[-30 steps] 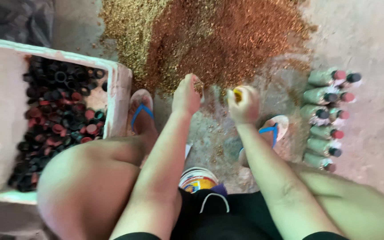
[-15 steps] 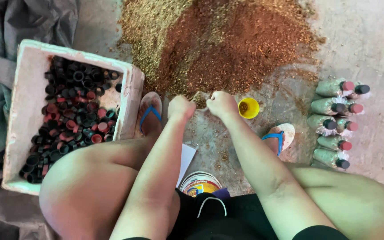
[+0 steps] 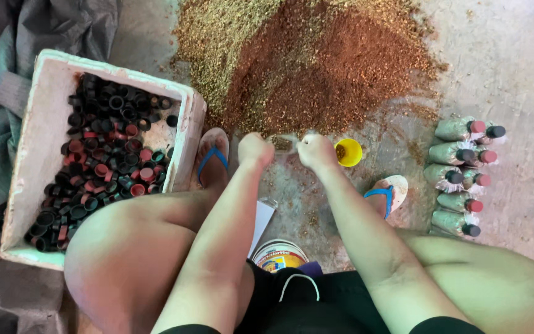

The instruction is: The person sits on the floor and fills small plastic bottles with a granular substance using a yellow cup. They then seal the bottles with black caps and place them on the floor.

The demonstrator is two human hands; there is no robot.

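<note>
My left hand (image 3: 255, 149) and my right hand (image 3: 316, 150) are both closed on the mouth of a small clear plastic bag (image 3: 283, 143) stretched between them, with some brown grainy mix inside. They sit at the near edge of a big heap of brown and greenish grainy material (image 3: 307, 62) on the concrete floor. A small yellow cup (image 3: 348, 152) stands just right of my right hand.
A white foam box (image 3: 41, 117) full of black and red caps sits at the left. Several filled bags with red or black caps (image 3: 461, 176) lie in a row at the right. My feet in blue-strapped sandals (image 3: 211, 154) flank the hands. A round lid (image 3: 277, 255) lies near my lap.
My right hand put the yellow cup down on the floor to its right. Both hands came together and took hold of the bag's mouth.
</note>
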